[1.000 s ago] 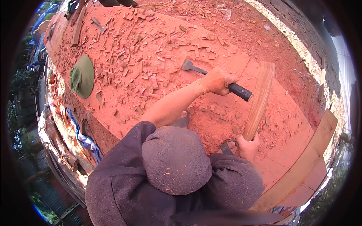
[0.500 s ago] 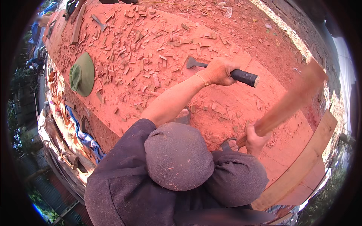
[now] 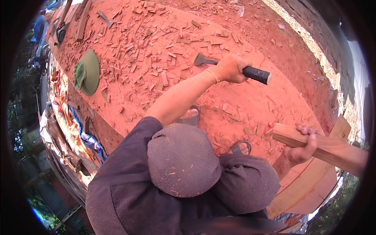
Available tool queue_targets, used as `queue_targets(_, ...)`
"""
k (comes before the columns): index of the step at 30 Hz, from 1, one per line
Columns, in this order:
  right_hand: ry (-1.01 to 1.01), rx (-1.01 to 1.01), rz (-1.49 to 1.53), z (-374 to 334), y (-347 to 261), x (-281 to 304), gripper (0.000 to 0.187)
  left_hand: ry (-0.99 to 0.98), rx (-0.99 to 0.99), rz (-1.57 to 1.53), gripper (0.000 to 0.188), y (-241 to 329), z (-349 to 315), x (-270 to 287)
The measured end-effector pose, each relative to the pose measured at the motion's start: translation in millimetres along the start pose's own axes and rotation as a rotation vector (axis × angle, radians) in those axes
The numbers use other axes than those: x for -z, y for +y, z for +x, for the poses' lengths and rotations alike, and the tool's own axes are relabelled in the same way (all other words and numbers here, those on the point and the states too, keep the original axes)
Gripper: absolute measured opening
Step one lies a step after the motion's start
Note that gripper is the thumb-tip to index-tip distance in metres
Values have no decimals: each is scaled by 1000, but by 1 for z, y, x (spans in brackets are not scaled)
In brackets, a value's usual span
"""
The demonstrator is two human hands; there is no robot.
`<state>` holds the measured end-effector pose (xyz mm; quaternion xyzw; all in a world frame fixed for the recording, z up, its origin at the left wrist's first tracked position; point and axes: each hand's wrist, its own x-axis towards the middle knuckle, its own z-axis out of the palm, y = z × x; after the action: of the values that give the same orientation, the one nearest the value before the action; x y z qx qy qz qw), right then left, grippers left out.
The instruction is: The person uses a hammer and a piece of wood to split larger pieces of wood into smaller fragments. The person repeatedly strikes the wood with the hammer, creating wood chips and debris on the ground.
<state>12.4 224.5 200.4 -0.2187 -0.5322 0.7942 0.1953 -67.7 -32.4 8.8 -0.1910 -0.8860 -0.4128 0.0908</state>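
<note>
My left hand (image 3: 233, 68) is wrapped round a chisel (image 3: 256, 75) with a black-wrapped handle. Its flat steel blade rests on a large reddish wooden slab (image 3: 231, 100), at the edge of a shallow cut. In my right hand (image 3: 300, 152), at the right, is a thick wooden club (image 3: 329, 149). The fingers curl over its upper edge, and it stretches toward the right rim, well apart from the chisel handle. Both feet, in sandals, are on the slab, under my dark-clad knees (image 3: 184, 160).
Wood chips (image 3: 164, 78) lie scattered over the slab. A green hat (image 3: 87, 72) rests at its left side, and another flat metal blade (image 3: 105, 18) lies farther off. Crumpled cloths (image 3: 84, 135) border the left; a curved board (image 3: 301, 188) lies at the lower right.
My right hand has moved right with the club, which swung from slanting up to the right to pointing out at the right rim. My left hand and the chisel have barely shifted.
</note>
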Motion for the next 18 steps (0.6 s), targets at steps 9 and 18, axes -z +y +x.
queue_targets(9,-279,-264,-717,-23,79,149,23,-139,-46,94,20,14,-12,10)
queue_targets(18,-217,2,-533,21,-44,88,40,-38,45,-70,16,35,-36,19)
